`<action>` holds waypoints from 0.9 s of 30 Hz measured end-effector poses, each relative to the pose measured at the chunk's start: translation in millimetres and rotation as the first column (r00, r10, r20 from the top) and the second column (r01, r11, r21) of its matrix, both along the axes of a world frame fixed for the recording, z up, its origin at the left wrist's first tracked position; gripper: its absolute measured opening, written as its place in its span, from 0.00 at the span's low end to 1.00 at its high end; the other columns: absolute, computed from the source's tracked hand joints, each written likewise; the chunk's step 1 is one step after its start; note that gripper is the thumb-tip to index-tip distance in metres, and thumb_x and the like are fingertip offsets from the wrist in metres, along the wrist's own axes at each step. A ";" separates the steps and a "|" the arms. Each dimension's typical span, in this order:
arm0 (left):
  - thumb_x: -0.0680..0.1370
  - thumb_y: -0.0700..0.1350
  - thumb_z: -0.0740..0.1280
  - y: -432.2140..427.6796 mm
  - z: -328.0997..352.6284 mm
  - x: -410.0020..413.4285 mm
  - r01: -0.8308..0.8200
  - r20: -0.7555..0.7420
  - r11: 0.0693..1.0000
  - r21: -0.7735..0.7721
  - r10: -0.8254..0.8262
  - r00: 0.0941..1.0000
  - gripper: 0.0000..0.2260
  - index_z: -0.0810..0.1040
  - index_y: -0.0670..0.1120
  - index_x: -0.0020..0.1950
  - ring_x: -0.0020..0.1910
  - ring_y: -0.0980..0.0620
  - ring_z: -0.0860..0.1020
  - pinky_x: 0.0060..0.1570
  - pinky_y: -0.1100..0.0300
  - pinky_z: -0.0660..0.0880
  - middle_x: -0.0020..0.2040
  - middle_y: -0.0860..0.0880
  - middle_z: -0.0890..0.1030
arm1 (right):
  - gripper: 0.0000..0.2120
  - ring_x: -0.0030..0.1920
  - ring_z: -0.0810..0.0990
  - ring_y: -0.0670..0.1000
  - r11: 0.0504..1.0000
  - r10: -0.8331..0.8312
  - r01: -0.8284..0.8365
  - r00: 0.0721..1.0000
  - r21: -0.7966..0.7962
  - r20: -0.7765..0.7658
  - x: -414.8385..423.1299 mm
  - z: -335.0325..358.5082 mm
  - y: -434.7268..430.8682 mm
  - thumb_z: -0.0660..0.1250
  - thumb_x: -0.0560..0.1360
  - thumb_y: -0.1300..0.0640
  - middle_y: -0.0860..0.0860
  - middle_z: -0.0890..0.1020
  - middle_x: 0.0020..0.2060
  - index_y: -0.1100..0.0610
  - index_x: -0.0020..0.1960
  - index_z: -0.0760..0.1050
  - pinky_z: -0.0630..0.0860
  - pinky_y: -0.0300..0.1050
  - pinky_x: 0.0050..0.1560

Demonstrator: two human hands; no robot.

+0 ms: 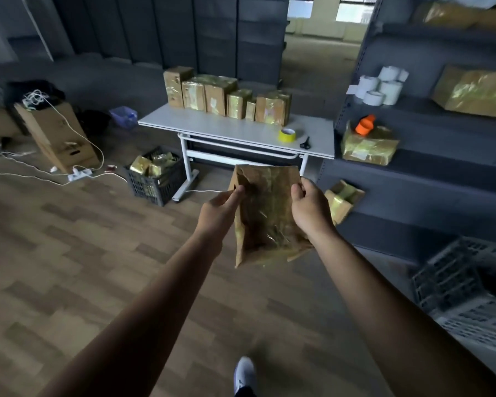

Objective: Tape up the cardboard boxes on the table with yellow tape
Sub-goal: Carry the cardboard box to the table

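Head view — left hand (221, 207), right hand (309, 207) tight around cardboard box (265, 213) — table (235, 126), yellow tape (287, 135), scissors (305, 143) beyond.

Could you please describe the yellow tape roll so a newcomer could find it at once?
Find the white table in the middle of the room, with taped cardboard boxes lined along its far edge. Near its front right corner sits the yellow tape roll, just left of black scissors: the only round, bright yellow thing there.

A stockroom: grey shelving (430, 156), taped boxes (226, 96), plastic crates (155, 181).
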State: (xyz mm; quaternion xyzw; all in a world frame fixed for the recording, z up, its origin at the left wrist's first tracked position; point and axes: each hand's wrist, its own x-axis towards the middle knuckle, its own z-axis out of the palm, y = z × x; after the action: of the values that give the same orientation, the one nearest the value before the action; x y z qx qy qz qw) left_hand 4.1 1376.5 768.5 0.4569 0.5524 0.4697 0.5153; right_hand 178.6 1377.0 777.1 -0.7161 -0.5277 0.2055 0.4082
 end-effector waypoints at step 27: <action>0.76 0.58 0.67 614.1 -0.6 -23.2 0.241 0.037 0.961 -0.137 -0.238 0.971 0.10 0.73 0.53 0.43 0.43 0.51 0.76 0.39 0.54 0.76 0.42 0.52 0.77 | 0.17 0.52 0.78 0.62 0.974 0.015 -0.004 0.999 -0.225 0.047 -6.1 -11.9 609.8 0.55 0.81 0.48 0.60 0.80 0.51 0.55 0.67 0.67 0.67 0.45 0.43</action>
State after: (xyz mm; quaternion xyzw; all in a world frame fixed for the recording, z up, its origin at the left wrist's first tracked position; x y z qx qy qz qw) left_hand -19.2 1990.6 767.9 0.4779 0.5196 0.3684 0.6050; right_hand 172.5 1986.8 765.3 -0.7599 -0.5140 0.2484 0.3109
